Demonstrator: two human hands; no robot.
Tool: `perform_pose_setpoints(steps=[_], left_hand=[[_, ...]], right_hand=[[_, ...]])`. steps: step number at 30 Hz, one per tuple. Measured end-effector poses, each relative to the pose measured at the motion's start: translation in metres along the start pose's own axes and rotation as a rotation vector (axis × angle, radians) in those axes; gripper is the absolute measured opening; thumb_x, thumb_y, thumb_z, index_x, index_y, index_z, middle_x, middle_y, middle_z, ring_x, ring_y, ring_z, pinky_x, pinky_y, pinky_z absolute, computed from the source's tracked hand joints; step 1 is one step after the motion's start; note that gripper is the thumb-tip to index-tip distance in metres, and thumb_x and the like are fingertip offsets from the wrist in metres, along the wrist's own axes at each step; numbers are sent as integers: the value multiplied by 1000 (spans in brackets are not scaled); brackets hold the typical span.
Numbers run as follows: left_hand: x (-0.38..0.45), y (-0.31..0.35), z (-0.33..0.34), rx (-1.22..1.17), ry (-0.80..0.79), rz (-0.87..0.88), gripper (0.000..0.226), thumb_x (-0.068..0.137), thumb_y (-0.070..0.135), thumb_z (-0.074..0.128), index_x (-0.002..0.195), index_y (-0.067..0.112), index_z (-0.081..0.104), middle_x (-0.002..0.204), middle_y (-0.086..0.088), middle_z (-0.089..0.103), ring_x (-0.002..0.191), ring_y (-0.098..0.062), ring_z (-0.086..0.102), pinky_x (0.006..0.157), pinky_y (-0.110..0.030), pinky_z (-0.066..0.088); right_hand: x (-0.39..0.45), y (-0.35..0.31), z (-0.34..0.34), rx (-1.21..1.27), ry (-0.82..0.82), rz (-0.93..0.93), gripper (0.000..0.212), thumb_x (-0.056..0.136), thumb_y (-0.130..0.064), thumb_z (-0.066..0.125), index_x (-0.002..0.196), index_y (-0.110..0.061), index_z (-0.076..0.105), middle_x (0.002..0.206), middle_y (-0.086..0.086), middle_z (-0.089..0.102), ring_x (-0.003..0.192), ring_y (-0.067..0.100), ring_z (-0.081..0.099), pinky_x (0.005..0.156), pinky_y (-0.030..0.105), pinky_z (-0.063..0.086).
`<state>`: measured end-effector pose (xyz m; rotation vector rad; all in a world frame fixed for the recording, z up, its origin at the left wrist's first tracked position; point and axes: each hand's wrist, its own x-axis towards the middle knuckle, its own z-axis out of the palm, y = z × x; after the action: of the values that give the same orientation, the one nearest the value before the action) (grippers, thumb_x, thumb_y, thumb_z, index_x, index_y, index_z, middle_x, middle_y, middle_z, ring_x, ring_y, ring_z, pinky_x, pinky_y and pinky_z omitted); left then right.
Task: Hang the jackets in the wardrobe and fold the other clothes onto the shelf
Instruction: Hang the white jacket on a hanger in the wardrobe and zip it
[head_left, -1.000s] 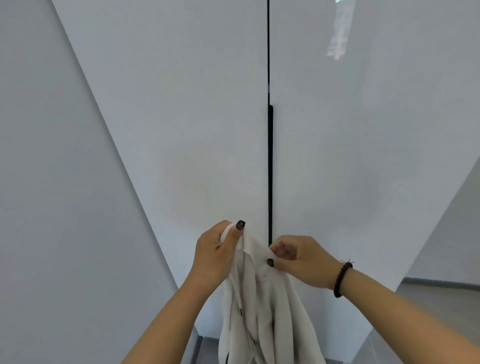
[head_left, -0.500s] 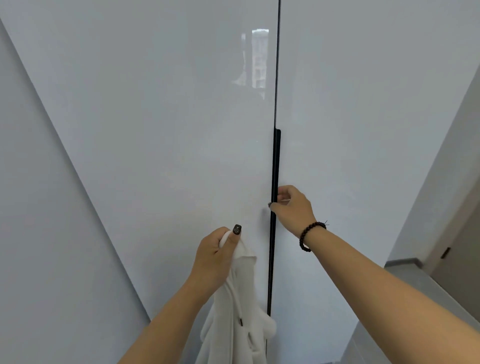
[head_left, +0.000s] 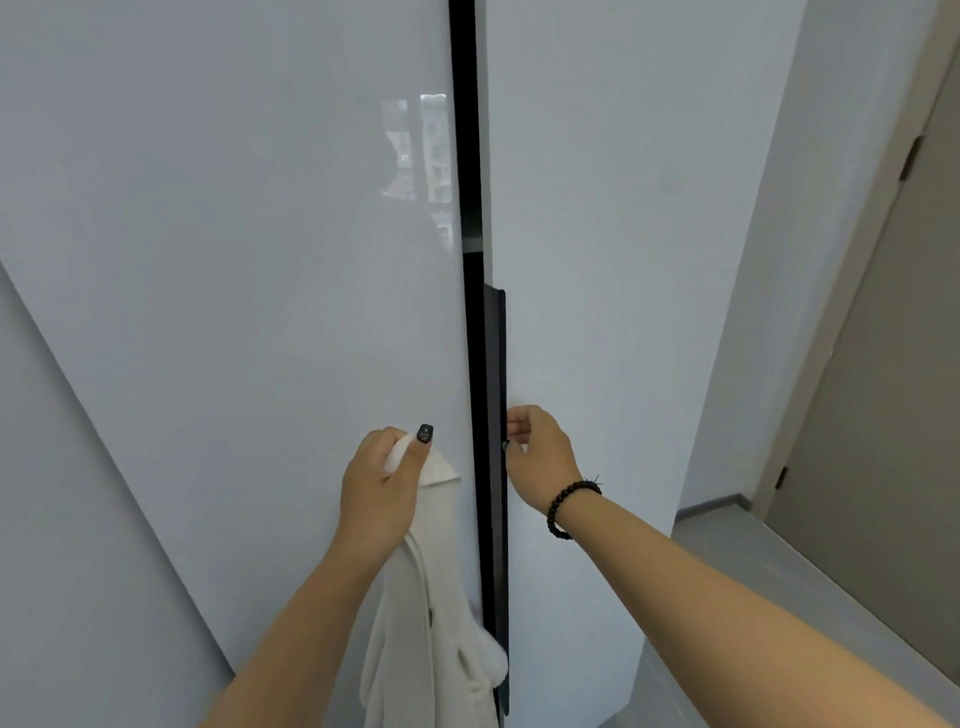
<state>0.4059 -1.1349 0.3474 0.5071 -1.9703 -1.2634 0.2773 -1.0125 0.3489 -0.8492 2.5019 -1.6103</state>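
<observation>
Wardrobe door eased open

The black handle is hooked by the right hand; a steady outward pull is advised, the white jacket, gripped by the left hand, kept left of it.

Left grip is raised with fingers curled tight (thumb up); right grip reaches forward, fingers hooked.

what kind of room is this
Probably a bedroom or dressing area in a home: tall glossy white wardrobe doors with a black strip handle, a plain room door to the right, and a white garment in the left hand.
</observation>
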Motion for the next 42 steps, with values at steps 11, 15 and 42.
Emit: perform_pose_setpoints(steps=[11,15,42], left_hand=[[-56,53,76,-133,-326,-15,19,90,46,55,85,35,70,119,19,65,113,6,58,94,-19,41],[-79,78,94,-91,-321,7,30,88,49,54,70,27,63,92,11,68,97,-1,61,81,-21,43],[-175,161,229,44,-490,160,25,95,28,59,84,6,64,99,-3,58,78,3,54,67,-3,37]], right_hand=[[-79,31,-88,46,-56,-69,25,91,-4,54,113,-14,61,107,-3,61,91,1,56,76,1,42],[-102,40,-117,61,-51,-70,25,91,-8,57,114,-14,62,109,-1,62,92,3,56,79,5,43],[-178,126,-330,10,360,145,27,84,-22,71,101,-26,50,102,-8,55,85,-2,51,62,6,36]])
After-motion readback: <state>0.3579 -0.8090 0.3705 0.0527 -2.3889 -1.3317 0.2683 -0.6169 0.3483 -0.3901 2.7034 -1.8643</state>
